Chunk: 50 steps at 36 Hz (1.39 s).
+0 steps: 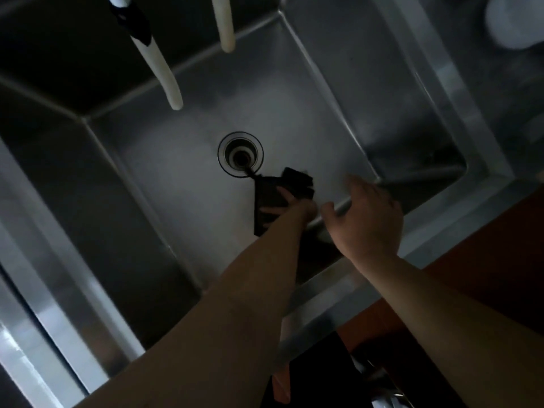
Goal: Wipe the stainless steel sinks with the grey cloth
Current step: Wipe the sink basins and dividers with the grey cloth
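A deep stainless steel sink (176, 178) fills the view, with a round drain (240, 154) in the middle of its floor. My left hand (290, 206) reaches down into the basin and grips a dark grey cloth (272, 195) on the floor just below and right of the drain. One corner of the cloth points at the drain. My right hand (369, 219) hovers over the near right part of the basin with relaxed, spread fingers, holding nothing.
Two white hoses (164, 75) (225, 25) hang over the back of the sink; the left one has black tape. A steel rim (329, 293) runs along the near side. Another steel surface lies at the left (26, 334). A pale round object (515, 22) sits top right.
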Motion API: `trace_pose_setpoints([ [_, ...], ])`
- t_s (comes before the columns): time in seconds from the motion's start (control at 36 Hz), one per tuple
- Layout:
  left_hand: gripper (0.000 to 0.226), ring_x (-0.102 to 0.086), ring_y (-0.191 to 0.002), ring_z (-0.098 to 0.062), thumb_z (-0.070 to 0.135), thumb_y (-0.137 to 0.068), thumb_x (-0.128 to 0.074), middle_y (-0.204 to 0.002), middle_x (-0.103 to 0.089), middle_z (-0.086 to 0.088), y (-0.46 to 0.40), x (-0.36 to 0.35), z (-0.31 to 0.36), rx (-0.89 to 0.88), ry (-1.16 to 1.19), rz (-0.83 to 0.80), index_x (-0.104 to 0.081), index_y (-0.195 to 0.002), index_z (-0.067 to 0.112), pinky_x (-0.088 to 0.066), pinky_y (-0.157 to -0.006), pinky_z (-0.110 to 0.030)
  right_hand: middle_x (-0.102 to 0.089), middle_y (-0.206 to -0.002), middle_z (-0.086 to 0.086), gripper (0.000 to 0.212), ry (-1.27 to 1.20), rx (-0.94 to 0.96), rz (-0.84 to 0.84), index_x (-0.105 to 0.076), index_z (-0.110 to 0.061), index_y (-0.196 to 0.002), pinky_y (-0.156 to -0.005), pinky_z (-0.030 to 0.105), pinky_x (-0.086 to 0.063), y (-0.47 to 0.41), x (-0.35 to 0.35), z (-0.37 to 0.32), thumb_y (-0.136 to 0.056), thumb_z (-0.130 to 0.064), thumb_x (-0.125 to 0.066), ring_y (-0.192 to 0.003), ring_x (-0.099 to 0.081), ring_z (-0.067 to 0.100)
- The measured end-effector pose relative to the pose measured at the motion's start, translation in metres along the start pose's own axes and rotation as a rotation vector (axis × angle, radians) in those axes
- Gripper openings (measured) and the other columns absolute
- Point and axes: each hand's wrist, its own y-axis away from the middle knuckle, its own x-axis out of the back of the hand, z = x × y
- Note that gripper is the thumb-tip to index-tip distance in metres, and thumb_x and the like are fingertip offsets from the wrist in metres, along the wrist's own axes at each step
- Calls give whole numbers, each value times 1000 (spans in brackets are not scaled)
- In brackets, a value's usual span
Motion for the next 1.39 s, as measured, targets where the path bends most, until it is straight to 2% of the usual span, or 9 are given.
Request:
trace_pose_setpoints([
  [0.14,100,23,-136,-61,70,-88,-48,-150,41,-23,-10,2,-26,-122,-537,-39,30,-145,44,4,-104,-80,-72,-111,10,52,-31,-17,55,-63,-11,-122,-83,39,-49,0,-2,0,-82,-45,-58,-100,-66,29],
  [0.28,90,14,-143,-54,65,-91,-44,-158,26,-21,-28,38,-92,-475,-1084,300,27,-145,48,5,-107,-76,-72,-113,8,55,-55,-20,41,-63,-13,-125,-87,38,-48,-2,-1,2,-82,-47,-57,-101,-67,27],
  [0.53,73,-27,-142,-37,16,-92,-53,-155,-30,-19,-28,67,-110,-1013,-1274,384,-20,-155,30,-20,-114,-50,-71,-115,4,60,-43,-20,10,-60,-15,-128,-95,38,-44,-5,-2,4,-83,-53,-49,-106,-65,23],
  [0.72,74,-31,-134,-35,6,-94,-48,-151,-29,-11,-31,66,-84,-929,-1315,257,-15,-156,28,-40,-99,-47,-64,-130,6,64,-51,3,-21,-55,-17,-133,-100,51,-45,-4,-2,6,-84,-57,-44,-125,-54,29],
  [0.83,60,-44,-127,-32,11,-97,-50,-145,-40,-13,-24,61,-62,-796,-1038,263,-28,-152,21,-46,-96,-41,-60,-137,4,67,-91,27,-77,-51,-18,-138,-98,49,-46,-4,-1,7,-85,-59,-39,-129,-51,27],
  [1.0,25,-62,-100,-31,23,-90,-59,-111,-66,-11,15,68,-46,-385,-171,456,-62,-115,20,-49,-84,-35,-60,-134,0,66,-170,75,-102,-52,-20,-136,-94,42,-40,-3,12,11,-82,-56,-42,-123,-52,23],
  [1.17,28,-61,-83,-34,1,-81,-44,-99,-63,-19,78,60,-30,-115,1082,253,-60,-104,3,-51,-66,-37,-34,-158,-5,68,-599,200,-379,-30,-30,-151,-120,48,-21,-8,36,33,-86,-44,-46,-147,-25,17],
  [1.25,30,-68,-93,-32,15,-85,-52,-104,-70,-17,101,51,-14,-252,1319,-17,-67,-110,6,-55,-82,-40,-39,-156,7,63,-784,295,-332,-41,-16,-149,-118,51,-28,-34,61,63,-88,-25,-57,-146,-31,22],
  [1.39,21,-69,-93,-28,20,-98,-54,-101,-73,-14,106,28,37,-246,1347,-22,-65,-112,8,-52,-89,-44,-45,-151,14,60,-553,544,-52,-50,-10,-143,-111,58,-32,-118,106,116,-84,-22,-54,-142,-38,33],
])
